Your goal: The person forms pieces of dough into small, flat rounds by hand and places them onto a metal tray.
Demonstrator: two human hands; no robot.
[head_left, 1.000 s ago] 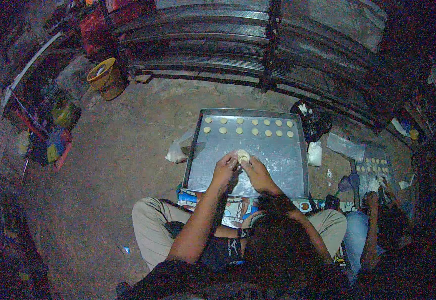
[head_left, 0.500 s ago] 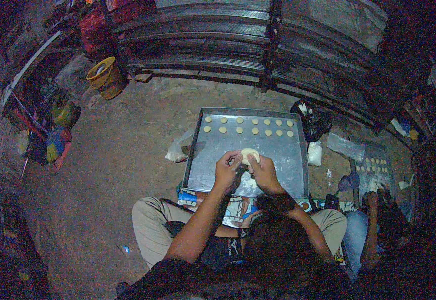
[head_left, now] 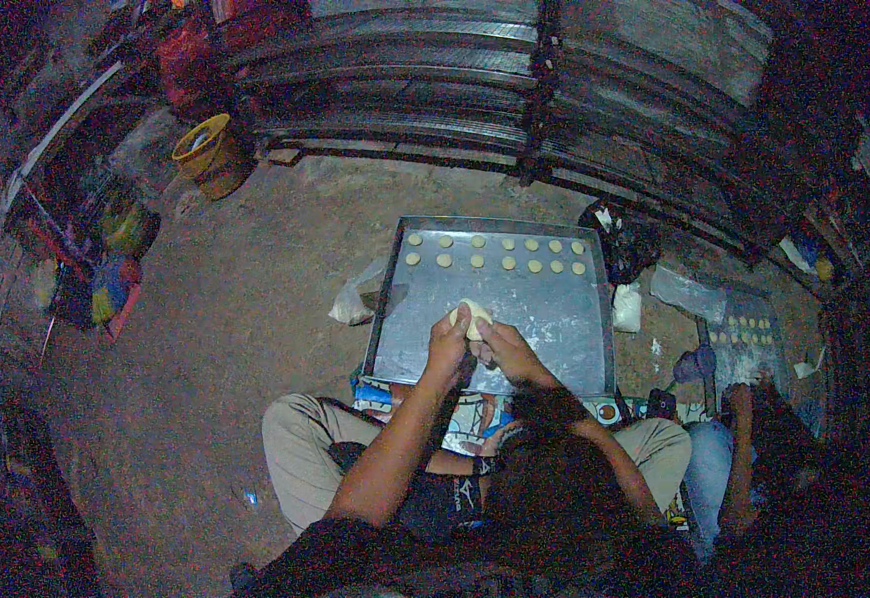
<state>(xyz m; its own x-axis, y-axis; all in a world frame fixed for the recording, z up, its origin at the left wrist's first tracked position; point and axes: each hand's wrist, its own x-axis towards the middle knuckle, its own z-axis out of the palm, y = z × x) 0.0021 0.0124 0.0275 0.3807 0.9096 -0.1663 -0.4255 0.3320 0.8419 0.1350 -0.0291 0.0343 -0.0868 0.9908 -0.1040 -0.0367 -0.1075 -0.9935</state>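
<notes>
A pale lump of dough (head_left: 475, 317) sits between the two hands above the middle of a grey metal tray (head_left: 555, 339) that lies on the dirt floor (head_left: 236, 379) in front of the person's knees. The left hand (head_left: 448, 344) closes its grip on the lump from the left, fingers curled over its top; the right hand (head_left: 503, 351) pinches it from the right and below, so both hands touch the dough and each other. Along the tray's far edge lie two rows of small round dough pieces (head_left: 490, 253), set apart from one another and well apart from the hands. A crumpled plastic bag (head_left: 353, 299) lies just beside the tray's left edge, and a small white bag (head_left: 625, 307) just beside its right edge. Further right, a second tray (head_left: 744, 334) holds more small rounds, with another person's arm (head_left: 739, 448) near it. A yellow bucket (head_left: 206, 151) stands at the upper left, near stacked metal trays (head_left: 515, 110) along the back.
</notes>
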